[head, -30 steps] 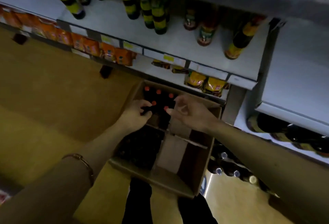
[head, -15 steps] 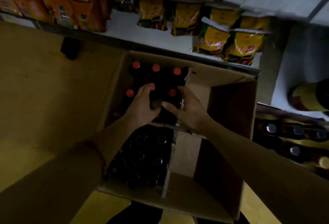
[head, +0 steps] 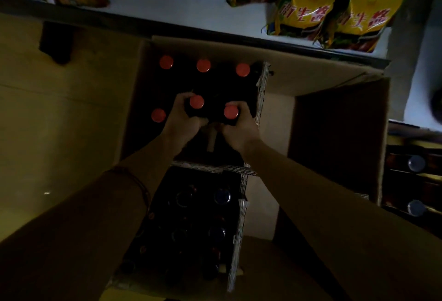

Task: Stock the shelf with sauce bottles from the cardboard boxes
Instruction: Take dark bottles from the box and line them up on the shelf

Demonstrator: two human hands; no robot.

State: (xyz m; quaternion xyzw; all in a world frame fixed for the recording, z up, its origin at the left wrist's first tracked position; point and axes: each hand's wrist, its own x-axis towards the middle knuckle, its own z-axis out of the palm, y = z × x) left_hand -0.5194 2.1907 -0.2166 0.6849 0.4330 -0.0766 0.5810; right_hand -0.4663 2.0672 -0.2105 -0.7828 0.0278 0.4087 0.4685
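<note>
Hands (head: 183,118) (head: 239,128) grip red-capped bottles (head: 196,102) (one each)

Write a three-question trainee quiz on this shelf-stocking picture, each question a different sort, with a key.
1. True or false: both hands grip red-capped bottles inside the cardboard box.
2. How many red caps show in the far compartment? A) four B) six C) nine
3. Fill in: the pouches on the shelf beyond the box are mostly ___.

Key:
1. True: left hand, right hand.
2. B, including the left-held cap and the right-held cap.
3. Yellow.
</note>
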